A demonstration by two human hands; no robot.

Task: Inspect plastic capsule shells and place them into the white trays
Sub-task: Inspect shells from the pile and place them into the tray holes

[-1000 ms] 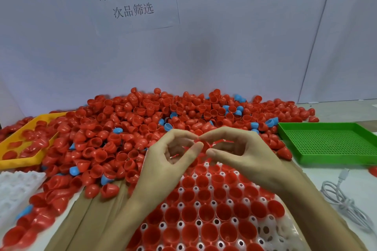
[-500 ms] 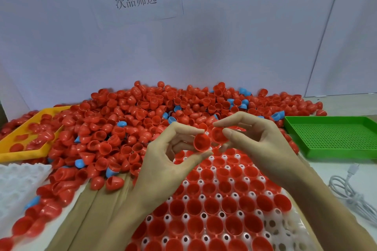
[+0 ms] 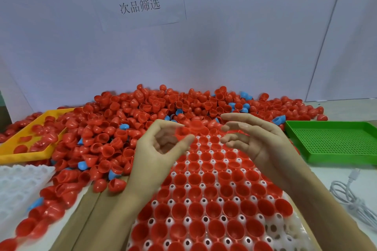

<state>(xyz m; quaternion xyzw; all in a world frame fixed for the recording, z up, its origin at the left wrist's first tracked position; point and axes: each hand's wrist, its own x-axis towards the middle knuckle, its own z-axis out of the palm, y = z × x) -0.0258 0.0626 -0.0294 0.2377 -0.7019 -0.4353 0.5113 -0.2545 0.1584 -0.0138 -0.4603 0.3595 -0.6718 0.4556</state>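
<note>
While half-open: left hand [image 3: 161, 149], right hand [image 3: 253, 142].

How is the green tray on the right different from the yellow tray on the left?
The green tray lies beside the heap of capsule shells and holds none, while the yellow tray has red shells inside and the heap spills over its far rim. The green tray's floor is a grid of small holes; the yellow tray's floor shows none. Both are shallow rectangular plastic trays with raised rims.
</note>
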